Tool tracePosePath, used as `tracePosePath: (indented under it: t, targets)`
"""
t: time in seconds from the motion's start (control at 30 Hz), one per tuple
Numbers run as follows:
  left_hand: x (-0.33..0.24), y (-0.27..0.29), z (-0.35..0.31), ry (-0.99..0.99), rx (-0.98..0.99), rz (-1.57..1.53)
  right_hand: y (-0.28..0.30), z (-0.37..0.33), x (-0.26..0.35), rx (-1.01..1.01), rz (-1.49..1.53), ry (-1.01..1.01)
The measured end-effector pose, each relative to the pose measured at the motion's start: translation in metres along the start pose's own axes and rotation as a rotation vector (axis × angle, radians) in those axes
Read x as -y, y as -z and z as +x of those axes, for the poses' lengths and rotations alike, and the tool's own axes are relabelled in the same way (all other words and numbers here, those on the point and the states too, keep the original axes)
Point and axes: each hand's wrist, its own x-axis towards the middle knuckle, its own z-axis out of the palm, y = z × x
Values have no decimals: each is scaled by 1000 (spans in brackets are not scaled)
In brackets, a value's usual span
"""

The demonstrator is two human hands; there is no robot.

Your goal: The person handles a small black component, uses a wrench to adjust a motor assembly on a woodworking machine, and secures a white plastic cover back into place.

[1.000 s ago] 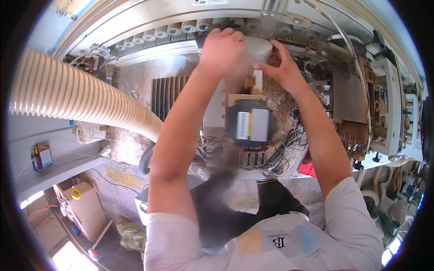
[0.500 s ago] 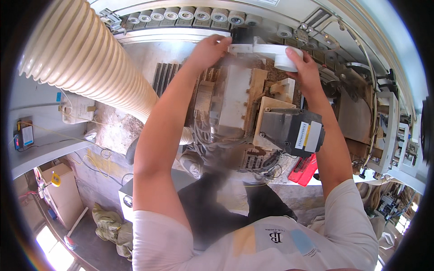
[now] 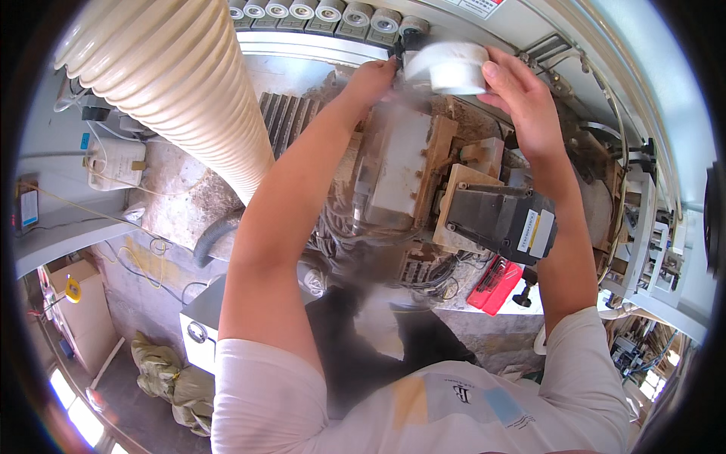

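A white part with a short round barrel point(image 3: 457, 68) is up at the far side, slightly smeared by motion. My right hand point(image 3: 525, 94) grips its right side, thumb in front and fingers behind. To the left of it, my left hand point(image 3: 374, 82) is closed beside a small dark fitting point(image 3: 398, 51). Its fingertips are partly hidden, so what they pinch does not show clearly. Below both hands sits a dusty machine head with a pale block point(image 3: 397, 174) and a black motor point(image 3: 495, 216).
A thick ribbed cream hose point(image 3: 174, 98) slants down on the left. A row of rollers point(image 3: 329, 11) runs along the far rail. A red tool case point(image 3: 495, 284) lies near the front edge. Cables point(image 3: 340, 231) bunch below the machine head.
The view has shifted, with the machine sitting slightly further right. The white part has tilted, its barrel now up nearer my left hand. My right hand has swung upward with it.
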Motion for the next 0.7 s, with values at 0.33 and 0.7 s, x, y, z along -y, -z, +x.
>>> tracePosePath:
  t: [0.33, 0.7]
  targets:
    - [-3, -4, 20, 157, 33, 128, -7, 41, 0, 54, -142, 48]
    - [7, -16, 25, 210, 79, -126, -15, 53, -11, -23, -149, 80]
